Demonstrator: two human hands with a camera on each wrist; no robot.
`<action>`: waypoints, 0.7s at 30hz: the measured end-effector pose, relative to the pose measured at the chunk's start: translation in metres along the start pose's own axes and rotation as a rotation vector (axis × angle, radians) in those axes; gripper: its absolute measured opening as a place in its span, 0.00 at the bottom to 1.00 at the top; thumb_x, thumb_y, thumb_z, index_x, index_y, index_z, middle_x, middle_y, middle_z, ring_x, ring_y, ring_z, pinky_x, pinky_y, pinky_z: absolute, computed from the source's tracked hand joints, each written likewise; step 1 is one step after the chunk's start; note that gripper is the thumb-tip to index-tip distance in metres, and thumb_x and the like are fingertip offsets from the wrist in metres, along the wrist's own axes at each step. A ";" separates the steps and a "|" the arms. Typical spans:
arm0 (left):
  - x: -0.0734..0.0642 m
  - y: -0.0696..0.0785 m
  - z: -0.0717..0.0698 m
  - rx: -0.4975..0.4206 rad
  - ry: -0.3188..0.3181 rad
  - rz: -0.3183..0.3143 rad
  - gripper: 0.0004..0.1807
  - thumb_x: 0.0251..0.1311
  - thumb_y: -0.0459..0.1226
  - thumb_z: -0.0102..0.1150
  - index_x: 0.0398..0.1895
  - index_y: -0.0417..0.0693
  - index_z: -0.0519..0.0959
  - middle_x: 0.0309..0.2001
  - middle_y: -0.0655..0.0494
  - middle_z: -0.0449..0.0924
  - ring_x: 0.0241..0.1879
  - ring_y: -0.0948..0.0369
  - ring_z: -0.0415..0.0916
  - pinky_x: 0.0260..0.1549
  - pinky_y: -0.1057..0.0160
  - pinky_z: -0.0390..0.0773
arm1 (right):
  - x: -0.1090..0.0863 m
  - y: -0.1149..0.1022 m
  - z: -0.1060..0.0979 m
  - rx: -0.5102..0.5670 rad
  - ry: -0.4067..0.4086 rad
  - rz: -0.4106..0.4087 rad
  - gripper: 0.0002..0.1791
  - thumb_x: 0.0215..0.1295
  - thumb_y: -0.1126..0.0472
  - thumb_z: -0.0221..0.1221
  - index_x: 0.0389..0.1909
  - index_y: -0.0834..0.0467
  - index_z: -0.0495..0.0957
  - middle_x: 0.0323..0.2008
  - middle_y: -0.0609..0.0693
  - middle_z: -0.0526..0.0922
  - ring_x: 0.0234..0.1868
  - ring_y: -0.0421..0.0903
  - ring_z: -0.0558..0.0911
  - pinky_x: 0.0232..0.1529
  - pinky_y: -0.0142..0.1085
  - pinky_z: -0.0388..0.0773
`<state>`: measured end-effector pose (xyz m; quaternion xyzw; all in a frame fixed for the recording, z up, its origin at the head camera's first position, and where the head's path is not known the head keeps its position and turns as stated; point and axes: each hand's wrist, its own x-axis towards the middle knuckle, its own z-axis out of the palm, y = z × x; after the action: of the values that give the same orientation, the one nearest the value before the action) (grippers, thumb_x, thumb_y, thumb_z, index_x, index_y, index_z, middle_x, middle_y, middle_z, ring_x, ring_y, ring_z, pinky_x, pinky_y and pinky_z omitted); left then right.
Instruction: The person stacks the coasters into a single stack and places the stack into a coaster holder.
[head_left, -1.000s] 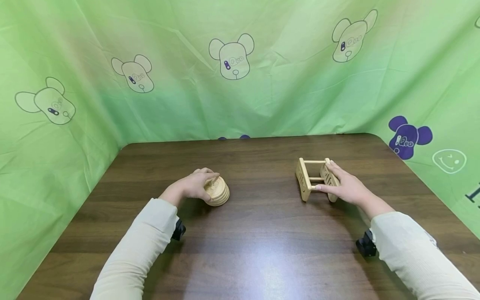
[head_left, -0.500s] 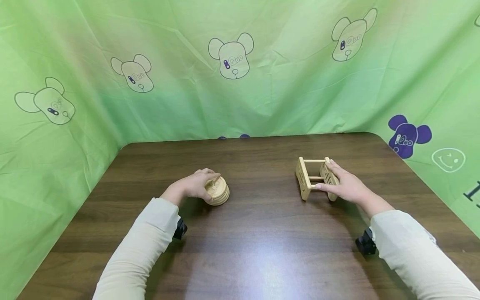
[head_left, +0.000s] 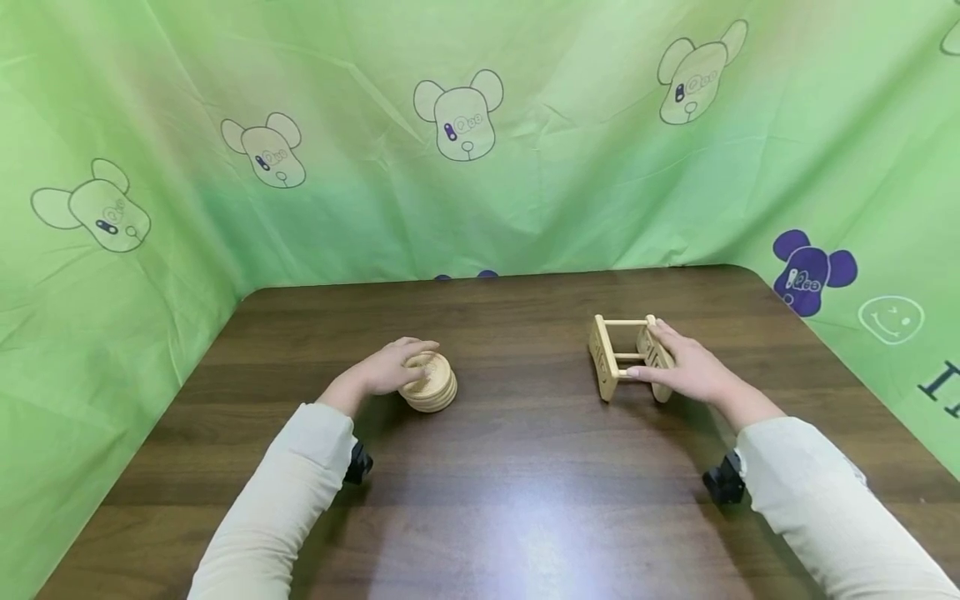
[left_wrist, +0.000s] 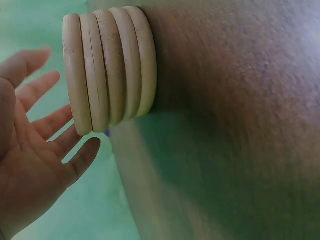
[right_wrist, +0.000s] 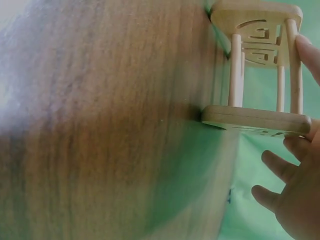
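A stack of several round wooden coasters (head_left: 432, 390) stands on the table, left of centre. My left hand (head_left: 381, 367) is beside its top, fingers spread; in the left wrist view the fingertips reach the top coaster (left_wrist: 76, 72), with the thumb apart from it. Further right stands a small wooden coaster rack (head_left: 603, 360), two cut-out side panels joined by dowels. My right hand (head_left: 693, 371) holds its right panel, thumb on the inner side by a dowel and forefinger along the top. In the right wrist view that panel (right_wrist: 255, 119) sits between thumb and fingers, the other fingers spread loosely.
The dark wood-grain table (head_left: 517, 467) has a far edge against a green printed cloth (head_left: 345, 217), which also hangs along both sides. Black wrist cameras (head_left: 725, 479) hang under both cuffs.
The left thumb and fingers have come off their grip across the coaster stack and opened at its left side. The right hand stays on the rack, which has not visibly moved.
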<state>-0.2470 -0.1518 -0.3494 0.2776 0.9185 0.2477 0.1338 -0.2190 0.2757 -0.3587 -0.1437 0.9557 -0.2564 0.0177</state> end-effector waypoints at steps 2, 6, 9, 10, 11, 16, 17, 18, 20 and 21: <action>-0.002 -0.002 0.000 -0.007 0.038 0.009 0.26 0.56 0.36 0.49 0.59 0.41 0.62 0.57 0.41 0.59 0.58 0.49 0.54 0.53 0.51 0.55 | 0.001 -0.001 -0.001 -0.005 0.002 -0.007 0.50 0.51 0.44 0.57 0.62 0.72 0.44 0.61 0.69 0.44 0.58 0.68 0.50 0.53 0.57 0.49; -0.007 -0.004 -0.001 -0.046 0.077 -0.020 0.27 0.53 0.35 0.53 0.58 0.40 0.64 0.54 0.43 0.64 0.54 0.51 0.59 0.50 0.54 0.59 | 0.002 -0.002 -0.003 -0.015 0.007 -0.004 0.50 0.50 0.44 0.57 0.62 0.72 0.43 0.61 0.70 0.46 0.57 0.68 0.51 0.52 0.57 0.50; -0.010 -0.007 0.001 -0.090 0.095 -0.039 0.25 0.51 0.35 0.55 0.55 0.41 0.66 0.50 0.45 0.69 0.49 0.53 0.64 0.47 0.55 0.63 | 0.000 -0.001 -0.003 -0.009 0.017 0.001 0.50 0.51 0.45 0.57 0.62 0.71 0.43 0.61 0.71 0.45 0.57 0.69 0.50 0.52 0.58 0.48; -0.010 -0.007 0.001 -0.103 0.101 -0.042 0.24 0.51 0.35 0.55 0.53 0.41 0.67 0.49 0.45 0.70 0.48 0.53 0.65 0.46 0.55 0.64 | 0.000 -0.002 -0.003 -0.003 0.023 -0.002 0.50 0.51 0.45 0.57 0.62 0.72 0.43 0.61 0.71 0.44 0.58 0.69 0.49 0.52 0.59 0.47; -0.011 -0.008 0.002 -0.116 0.105 -0.046 0.23 0.50 0.36 0.56 0.52 0.41 0.68 0.48 0.46 0.71 0.47 0.53 0.66 0.45 0.56 0.64 | -0.001 -0.002 -0.004 -0.001 0.030 -0.002 0.49 0.52 0.45 0.57 0.62 0.71 0.43 0.61 0.71 0.44 0.58 0.69 0.48 0.52 0.59 0.46; -0.012 -0.011 0.005 -0.172 0.109 -0.080 0.21 0.51 0.37 0.57 0.50 0.43 0.70 0.50 0.44 0.69 0.48 0.51 0.65 0.46 0.54 0.63 | -0.002 -0.009 -0.004 0.026 0.057 -0.013 0.46 0.56 0.47 0.54 0.62 0.72 0.42 0.60 0.72 0.44 0.57 0.70 0.48 0.52 0.59 0.45; -0.012 -0.012 0.005 -0.182 0.108 -0.085 0.22 0.51 0.38 0.57 0.50 0.43 0.70 0.51 0.44 0.69 0.49 0.50 0.65 0.47 0.54 0.63 | -0.001 -0.012 -0.004 0.030 0.062 -0.017 0.46 0.56 0.47 0.54 0.62 0.72 0.43 0.60 0.71 0.44 0.57 0.70 0.48 0.52 0.59 0.45; -0.012 -0.013 0.006 -0.193 0.108 -0.090 0.22 0.51 0.38 0.57 0.51 0.42 0.69 0.51 0.44 0.68 0.50 0.50 0.65 0.47 0.54 0.63 | -0.001 -0.014 -0.003 0.036 0.066 -0.022 0.45 0.56 0.47 0.54 0.62 0.71 0.43 0.60 0.71 0.45 0.57 0.70 0.48 0.52 0.59 0.45; -0.012 -0.014 0.008 -0.218 0.115 -0.099 0.22 0.52 0.37 0.56 0.52 0.42 0.69 0.52 0.44 0.67 0.50 0.49 0.64 0.47 0.54 0.63 | 0.000 -0.020 -0.002 0.045 0.076 -0.029 0.44 0.56 0.48 0.54 0.63 0.70 0.44 0.60 0.71 0.46 0.58 0.69 0.49 0.52 0.59 0.46; -0.012 -0.015 0.008 -0.232 0.120 -0.101 0.22 0.52 0.37 0.56 0.52 0.42 0.69 0.52 0.44 0.67 0.50 0.49 0.64 0.47 0.54 0.63 | 0.000 -0.023 -0.002 0.047 0.082 -0.030 0.44 0.56 0.47 0.54 0.63 0.69 0.44 0.61 0.70 0.47 0.58 0.68 0.49 0.52 0.59 0.47</action>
<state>-0.2410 -0.1661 -0.3628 0.1984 0.9029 0.3613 0.1221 -0.2135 0.2577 -0.3460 -0.1469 0.9471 -0.2846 -0.0217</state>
